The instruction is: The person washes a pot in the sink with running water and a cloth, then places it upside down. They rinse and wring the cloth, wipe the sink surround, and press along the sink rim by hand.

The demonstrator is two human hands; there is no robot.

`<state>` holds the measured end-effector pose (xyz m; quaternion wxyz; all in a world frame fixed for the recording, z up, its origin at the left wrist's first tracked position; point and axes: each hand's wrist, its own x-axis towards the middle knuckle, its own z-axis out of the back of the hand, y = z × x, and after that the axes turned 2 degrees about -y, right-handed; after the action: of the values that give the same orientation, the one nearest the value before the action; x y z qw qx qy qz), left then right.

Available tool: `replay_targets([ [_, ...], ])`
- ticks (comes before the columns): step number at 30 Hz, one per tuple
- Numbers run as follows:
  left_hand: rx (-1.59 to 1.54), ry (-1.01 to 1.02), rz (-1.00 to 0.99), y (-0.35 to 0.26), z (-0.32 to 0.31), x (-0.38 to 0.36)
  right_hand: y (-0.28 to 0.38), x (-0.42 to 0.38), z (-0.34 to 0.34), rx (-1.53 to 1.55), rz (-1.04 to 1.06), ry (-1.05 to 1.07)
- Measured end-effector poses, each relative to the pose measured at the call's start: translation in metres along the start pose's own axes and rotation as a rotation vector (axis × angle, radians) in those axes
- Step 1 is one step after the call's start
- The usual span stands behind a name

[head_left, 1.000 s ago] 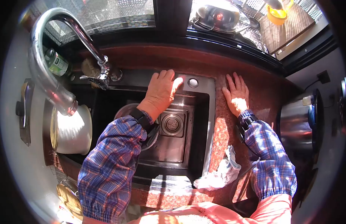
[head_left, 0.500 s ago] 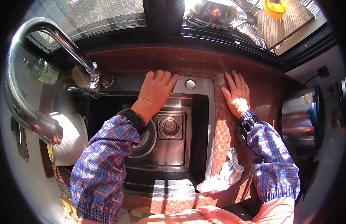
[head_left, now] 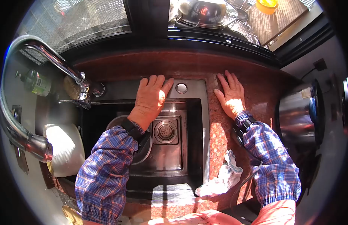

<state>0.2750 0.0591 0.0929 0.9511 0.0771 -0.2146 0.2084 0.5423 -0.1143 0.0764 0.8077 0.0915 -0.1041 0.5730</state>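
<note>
My left hand (head_left: 151, 99) lies palm down on the steel ledge behind the sink (head_left: 205, 123), its fingers stretched toward the back and close together. A round silver knob (head_left: 181, 88) sits just right of its fingertips. On the red stone counter (head_left: 218, 131), my right hand (head_left: 232, 95) rests flat beside the sink's right edge, fingers extended. Neither hand visibly grips anything; what lies beneath the palms is hidden. Inside the sink, a round pan or lid (head_left: 141, 155) is partly covered by my left wrist, beside the drain (head_left: 165, 131).
A tall curved faucet (head_left: 39, 146) arches at the left, near a pump bottle (head_left: 36, 83) and a white board-like item (head_left: 65, 150). A crumpled white cloth (head_left: 223, 178) lies on the front right counter. At right stands a metal canister-like appliance (head_left: 298, 115).
The view has shifted, so the sink and counter appear a little lower and further left. My left hand sits slightly nearer the silver knob; my right hand stays about where it was.
</note>
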Motion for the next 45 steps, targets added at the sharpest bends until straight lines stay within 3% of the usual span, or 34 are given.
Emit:
replay_targets([
  [6,0.072,0.021,-0.021,0.016,0.010,-0.008,0.001,0.000,0.002,0.011,-0.010,0.013],
  [9,0.077,0.062,0.066,0.016,0.013,-0.007,0.000,0.000,0.000,0.002,-0.006,0.009],
  [11,-0.223,-0.048,0.065,0.002,0.007,0.000,0.000,0.000,0.001,0.007,-0.011,0.014],
  [16,-0.461,-0.121,0.115,-0.053,-0.014,0.035,0.000,0.000,0.001,0.020,-0.009,0.013],
  [22,-0.420,-0.078,0.131,-0.074,-0.030,0.055,0.000,0.000,0.000,0.024,-0.013,0.005],
  [32,-0.422,-0.026,-0.091,-0.058,-0.019,0.057,0.001,0.000,0.000,0.033,-0.015,-0.005],
  [39,-0.407,-0.042,-0.033,-0.063,-0.024,0.060,0.000,0.000,0.000,0.034,-0.026,0.002],
  [45,-0.268,0.052,-0.124,-0.069,-0.010,0.054,0.002,0.000,0.002,0.031,-0.024,0.016],
])
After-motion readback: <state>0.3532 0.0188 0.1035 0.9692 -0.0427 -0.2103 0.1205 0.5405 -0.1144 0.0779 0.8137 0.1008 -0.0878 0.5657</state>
